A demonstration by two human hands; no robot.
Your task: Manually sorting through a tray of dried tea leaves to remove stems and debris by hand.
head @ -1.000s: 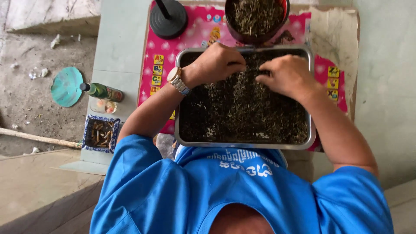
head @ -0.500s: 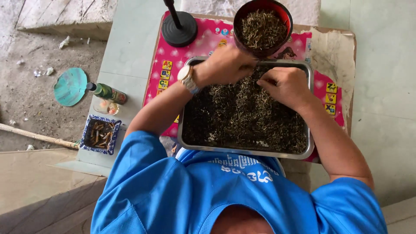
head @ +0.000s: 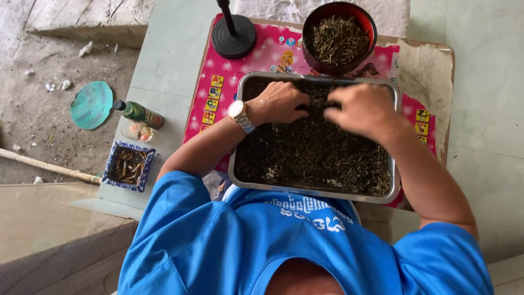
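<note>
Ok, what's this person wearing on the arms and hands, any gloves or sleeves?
No gloves: both the left hand and the right hand are bare. A wristwatch with a pale metal band and round face sits on the left wrist. Short bright blue shirt sleeves end above the elbows, leaving the forearms uncovered.

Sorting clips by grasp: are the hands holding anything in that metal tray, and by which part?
Cannot be told. The left hand and blurred right hand rest on the dark dried shreds; any pinch is hidden.

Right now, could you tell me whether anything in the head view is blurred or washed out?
Head view: the right hand is motion-smeared, the left hand sharper; daylight is soft and even, without harsh shadows; the metal tray rim shows mild glare.
</note>
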